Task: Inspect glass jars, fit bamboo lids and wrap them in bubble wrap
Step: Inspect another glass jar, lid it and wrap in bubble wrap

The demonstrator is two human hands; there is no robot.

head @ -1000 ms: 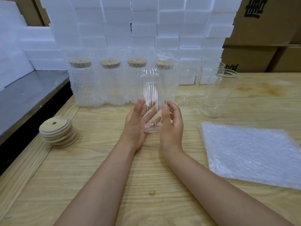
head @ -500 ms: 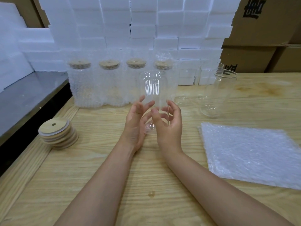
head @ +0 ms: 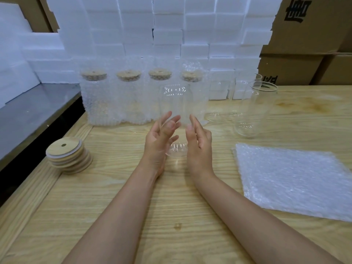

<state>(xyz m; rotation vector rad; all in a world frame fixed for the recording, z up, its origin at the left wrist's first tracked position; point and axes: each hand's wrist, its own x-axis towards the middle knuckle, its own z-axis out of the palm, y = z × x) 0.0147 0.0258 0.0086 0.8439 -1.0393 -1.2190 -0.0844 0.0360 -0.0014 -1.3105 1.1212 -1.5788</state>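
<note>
glass jar (head: 176,109) faint between hands (head: 159,143) (head: 200,149), outline blurred

Left grip (head: 159,143), right grip (head: 200,147): palms inward.

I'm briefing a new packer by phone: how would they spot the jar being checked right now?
On the wooden table, four bubble-wrapped jars with bamboo lids stand in a row before the white foam blocks. Just in front of them, one clear jar sits between the left hand and right hand. The other bare jars stand untouched at the right.
</note>
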